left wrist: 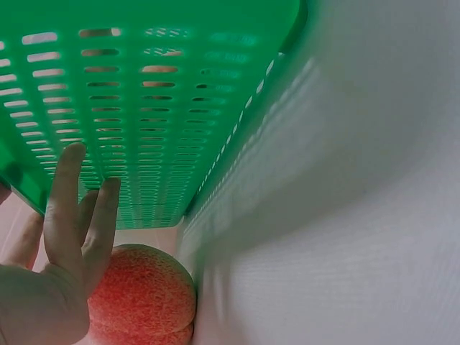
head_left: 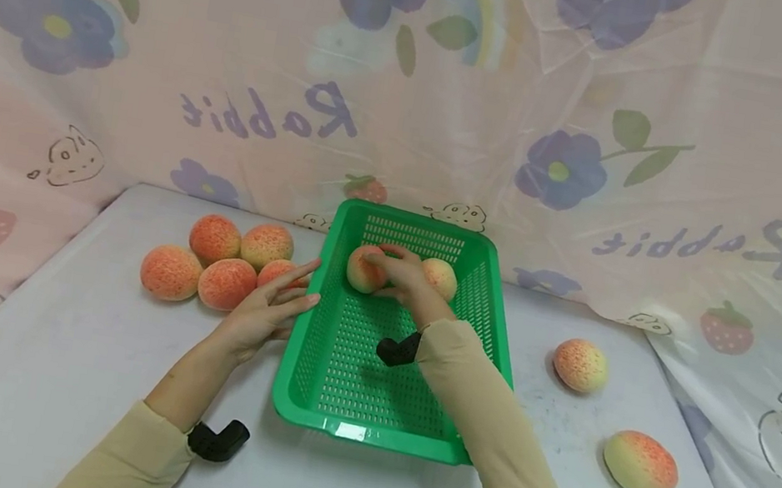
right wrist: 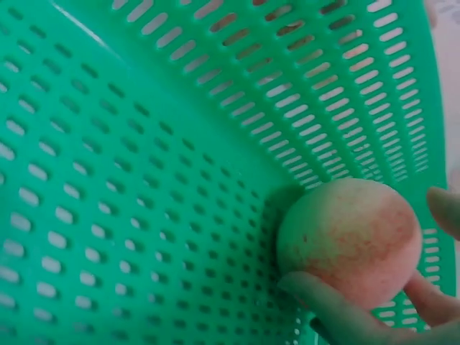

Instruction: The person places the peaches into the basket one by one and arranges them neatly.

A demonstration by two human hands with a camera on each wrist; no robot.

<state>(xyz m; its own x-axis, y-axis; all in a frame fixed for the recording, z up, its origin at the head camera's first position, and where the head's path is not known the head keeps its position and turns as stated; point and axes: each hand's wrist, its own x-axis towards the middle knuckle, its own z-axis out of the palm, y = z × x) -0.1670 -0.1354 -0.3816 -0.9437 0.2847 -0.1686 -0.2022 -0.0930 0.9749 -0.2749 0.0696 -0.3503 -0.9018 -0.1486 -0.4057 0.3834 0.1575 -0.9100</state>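
The right hand (head_left: pixel 407 278) grasps a peach (head_left: pixel 359 275) inside the green basket (head_left: pixel 407 442), near its far left corner, with thumb and fingers curved round the fruit. The right wrist view shows this peach by the slotted side wall, low over the perforated bottom; it seems to rest there, though the underside is too hidden to be sure. A second peach (head_left: pixel 441 277) lies in the basket's far right part, partly behind the same hand.

The left hand (head_left: pixel 262 316) grips nothing: its fingers are straight and spread, with the tips against the outside of the basket's left wall. Just beside it, partly covered by its fingers, is a red peach (head_left: pixel 275 270), one of a group of five on the counter (head_left: pixel 84 367) left of the basket. The other four sit close together in two rows.

To the right of the basket, a small peach (head_left: pixel 581 365) and a longer peach (head_left: pixel 641 465) lie apart from each other, the longer one nearer the person. Both arms wear beige sleeves (head_left: pixel 505 447), with a black piece (head_left: pixel 219 441) at each wrist. Behind hangs a pale cloth (head_left: pixel 440 171) printed with flowers, rabbits and mirrored lettering.
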